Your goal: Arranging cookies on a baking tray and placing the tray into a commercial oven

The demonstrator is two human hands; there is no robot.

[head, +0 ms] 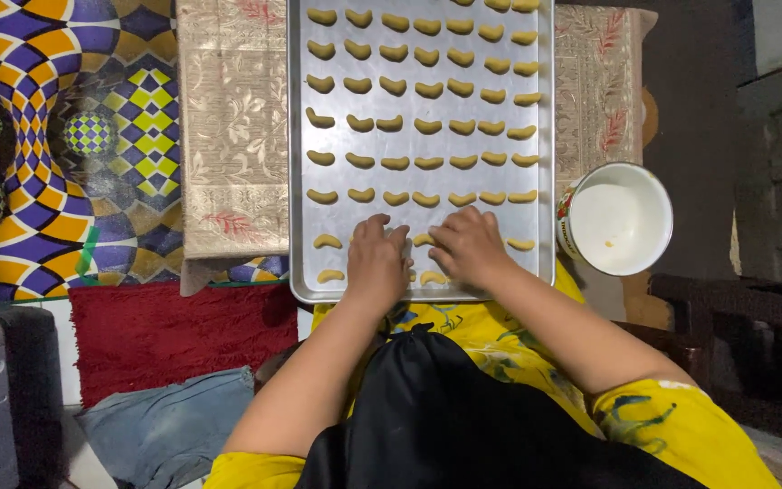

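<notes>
the metal baking tray (pixel 299 181) is packed with rows of curved dough pieces (pixel 427 89), with only narrow bare strips of metal between the rows. both hands, the left hand (pixel 376 263) and the right hand (pixel 469 244), lie side by side over the near rows and block the middle of the near edge. bare tray floor shows at the near left corner, around two dough pieces. just right of the tray a white bowl (pixel 617 217) stands near the rim. left of the tray the patterned cloth (pixel 233 136) lies flat.
</notes>
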